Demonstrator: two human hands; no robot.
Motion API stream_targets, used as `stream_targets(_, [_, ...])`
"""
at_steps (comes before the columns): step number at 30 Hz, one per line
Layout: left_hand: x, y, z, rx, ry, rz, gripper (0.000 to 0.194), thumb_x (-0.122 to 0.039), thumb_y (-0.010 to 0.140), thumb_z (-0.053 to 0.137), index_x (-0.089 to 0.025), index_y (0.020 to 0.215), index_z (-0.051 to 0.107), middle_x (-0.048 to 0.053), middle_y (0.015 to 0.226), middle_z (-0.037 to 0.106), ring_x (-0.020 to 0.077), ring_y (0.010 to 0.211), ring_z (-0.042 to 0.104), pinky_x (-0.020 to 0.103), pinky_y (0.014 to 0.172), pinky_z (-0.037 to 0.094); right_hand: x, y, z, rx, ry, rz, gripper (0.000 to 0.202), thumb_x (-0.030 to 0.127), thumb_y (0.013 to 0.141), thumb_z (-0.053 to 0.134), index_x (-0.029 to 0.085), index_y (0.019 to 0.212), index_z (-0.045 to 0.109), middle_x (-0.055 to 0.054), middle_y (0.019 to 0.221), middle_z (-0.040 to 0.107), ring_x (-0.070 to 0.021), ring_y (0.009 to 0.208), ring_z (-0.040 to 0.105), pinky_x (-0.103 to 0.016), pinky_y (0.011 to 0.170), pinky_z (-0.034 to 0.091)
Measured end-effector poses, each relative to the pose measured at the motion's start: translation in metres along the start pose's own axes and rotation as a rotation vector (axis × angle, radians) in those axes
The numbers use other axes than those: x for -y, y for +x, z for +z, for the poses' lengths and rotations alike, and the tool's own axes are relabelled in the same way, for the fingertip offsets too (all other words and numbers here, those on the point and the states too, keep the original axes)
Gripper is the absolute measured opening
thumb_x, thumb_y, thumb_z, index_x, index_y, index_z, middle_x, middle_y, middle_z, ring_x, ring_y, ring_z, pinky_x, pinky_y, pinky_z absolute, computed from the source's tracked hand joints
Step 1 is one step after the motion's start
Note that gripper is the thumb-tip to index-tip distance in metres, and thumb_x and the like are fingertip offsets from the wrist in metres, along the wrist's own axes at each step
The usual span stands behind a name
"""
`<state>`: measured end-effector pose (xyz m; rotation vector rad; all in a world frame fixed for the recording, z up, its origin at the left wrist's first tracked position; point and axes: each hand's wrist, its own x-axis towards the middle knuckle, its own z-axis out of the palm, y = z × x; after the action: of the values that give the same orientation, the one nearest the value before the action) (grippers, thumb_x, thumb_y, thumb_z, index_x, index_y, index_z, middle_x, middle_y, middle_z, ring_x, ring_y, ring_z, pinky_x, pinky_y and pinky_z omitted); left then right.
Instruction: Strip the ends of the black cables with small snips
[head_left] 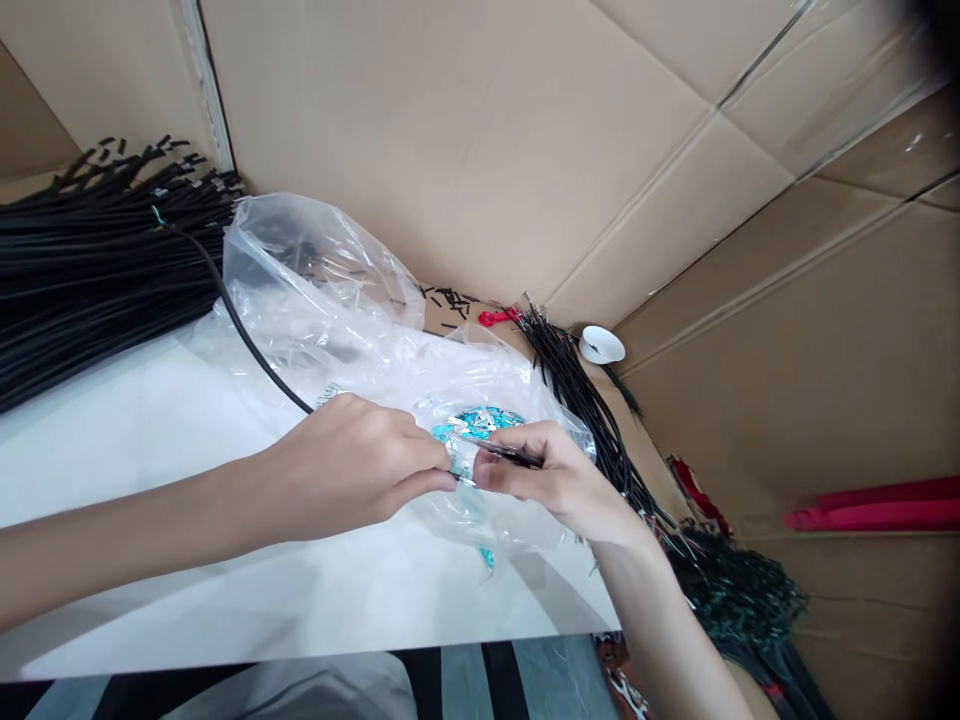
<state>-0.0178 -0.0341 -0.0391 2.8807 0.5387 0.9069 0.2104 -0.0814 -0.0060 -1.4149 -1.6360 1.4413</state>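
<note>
My left hand [375,460] is closed around a black cable [244,325], which curves up to the left and ends in thin teal wires. Thumb and forefinger pinch its near end. Close by on the right, my right hand [536,475] grips a slim dark metal tool [506,453], its tip pointing left at my left fingertips. What lies between the two hands is too small to make out. Behind them, a clear plastic bag [322,270] spreads over the white table surface [225,610], with small teal and silver pieces [484,420] in or on it.
A thick bundle of black cables [97,260] lies at the left. Along the back right are thinner black cables [577,400], a red object [499,317] and a white cup [602,345]. Cardboard walls [450,130] stand behind. Dark green strands [739,590] lie at the lower right.
</note>
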Motion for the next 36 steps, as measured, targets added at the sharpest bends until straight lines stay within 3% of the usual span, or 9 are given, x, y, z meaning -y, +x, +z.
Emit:
stream_targets(3, [-0.003, -0.001, -0.003, 0.006, -0.068, -0.033, 0.046, -0.043, 0.108, 0.042, -0.026, 0.086, 0.078, -0.003, 0.065, 0.071, 0.0136, 0.059, 0.067, 0.030, 0.049, 0.030, -0.009, 0.006, -0.002, 0.090, 0.136, 0.063, 0.023, 0.035, 0.076, 0.075, 0.017, 0.064, 0.065, 0.006, 0.052, 0.044, -0.0083, 0.050, 0.032, -0.027, 0.049, 0.021])
stream_targets(8, [0.000, -0.006, -0.009, 0.033, -0.086, -0.036, 0.047, -0.045, 0.107, 0.042, -0.023, 0.084, 0.077, -0.001, 0.063, 0.070, 0.0151, 0.059, 0.066, 0.031, 0.049, 0.028, -0.020, 0.007, 0.005, 0.127, 0.317, 0.134, 0.031, 0.042, 0.071, 0.081, 0.017, 0.064, 0.063, 0.007, 0.051, 0.044, -0.0076, 0.048, 0.032, -0.027, 0.050, 0.021])
stream_targets(15, [0.016, -0.022, -0.015, 0.202, -0.027, 0.055, 0.045, -0.037, 0.110, 0.035, -0.022, 0.085, 0.070, -0.001, 0.062, 0.064, 0.0144, 0.052, 0.058, 0.031, 0.048, 0.029, -0.021, 0.003, 0.011, 0.160, 0.451, 0.188, 0.034, 0.042, 0.071, 0.085, 0.017, 0.067, 0.062, 0.010, 0.052, 0.040, -0.0058, 0.048, 0.028, -0.028, 0.055, 0.029])
stream_targets(19, [0.013, -0.033, -0.014, 0.066, 0.116, 0.250, 0.041, -0.017, 0.107, 0.034, -0.019, 0.086, 0.069, -0.001, 0.061, 0.061, 0.0140, 0.053, 0.054, 0.030, 0.052, 0.038, -0.026, -0.001, 0.017, 0.189, 0.522, 0.289, 0.033, 0.039, 0.070, 0.087, 0.018, 0.068, 0.061, 0.011, 0.055, 0.039, -0.0046, 0.048, 0.026, -0.028, 0.062, 0.038])
stream_targets(22, [0.009, -0.040, -0.014, -0.051, 0.198, 0.340, 0.038, -0.011, 0.105, 0.036, -0.018, 0.088, 0.069, -0.001, 0.060, 0.058, 0.0136, 0.053, 0.052, 0.030, 0.053, 0.040, -0.029, -0.003, 0.023, 0.232, 0.540, 0.344, 0.035, 0.040, 0.070, 0.087, 0.018, 0.067, 0.060, 0.011, 0.055, 0.037, -0.0049, 0.048, 0.026, -0.029, 0.062, 0.038])
stream_targets(25, [0.009, -0.043, -0.015, -0.067, 0.210, 0.346, 0.035, -0.015, 0.106, 0.039, -0.019, 0.089, 0.069, -0.002, 0.062, 0.060, 0.0133, 0.053, 0.053, 0.029, 0.052, 0.041, -0.027, -0.006, 0.023, 0.201, 0.426, 0.278, 0.039, 0.046, 0.074, 0.083, 0.018, 0.067, 0.057, 0.009, 0.056, 0.037, -0.0060, 0.050, 0.027, -0.027, 0.056, 0.030])
stream_targets(29, [0.014, -0.045, -0.018, -0.061, 0.260, 0.305, 0.041, -0.022, 0.109, 0.035, -0.019, 0.082, 0.067, -0.002, 0.060, 0.060, 0.0130, 0.050, 0.054, 0.029, 0.051, 0.042, -0.015, -0.018, 0.012, -0.123, 0.094, 0.018, 0.036, 0.050, 0.086, 0.072, 0.018, 0.074, 0.060, 0.003, 0.064, 0.045, -0.0099, 0.057, 0.034, -0.028, 0.053, 0.024])
stream_targets(31, [0.016, -0.046, -0.019, -0.060, 0.275, 0.296, 0.041, -0.022, 0.109, 0.036, -0.019, 0.081, 0.066, -0.002, 0.059, 0.059, 0.0131, 0.050, 0.054, 0.029, 0.051, 0.042, -0.009, -0.027, 0.008, -0.205, -0.073, -0.069, 0.035, 0.052, 0.090, 0.067, 0.018, 0.082, 0.063, 0.001, 0.072, 0.052, -0.0113, 0.061, 0.039, -0.028, 0.054, 0.027])
stream_targets(36, [0.018, -0.051, -0.018, -0.091, 0.250, 0.284, 0.028, -0.021, 0.106, 0.044, -0.021, 0.088, 0.067, -0.002, 0.062, 0.062, 0.0135, 0.052, 0.057, 0.029, 0.049, 0.040, -0.003, -0.046, 0.010, -0.109, -0.372, -0.135, 0.035, 0.049, 0.100, 0.052, 0.019, 0.085, 0.063, -0.001, 0.072, 0.056, -0.0140, 0.065, 0.048, -0.029, 0.057, 0.034])
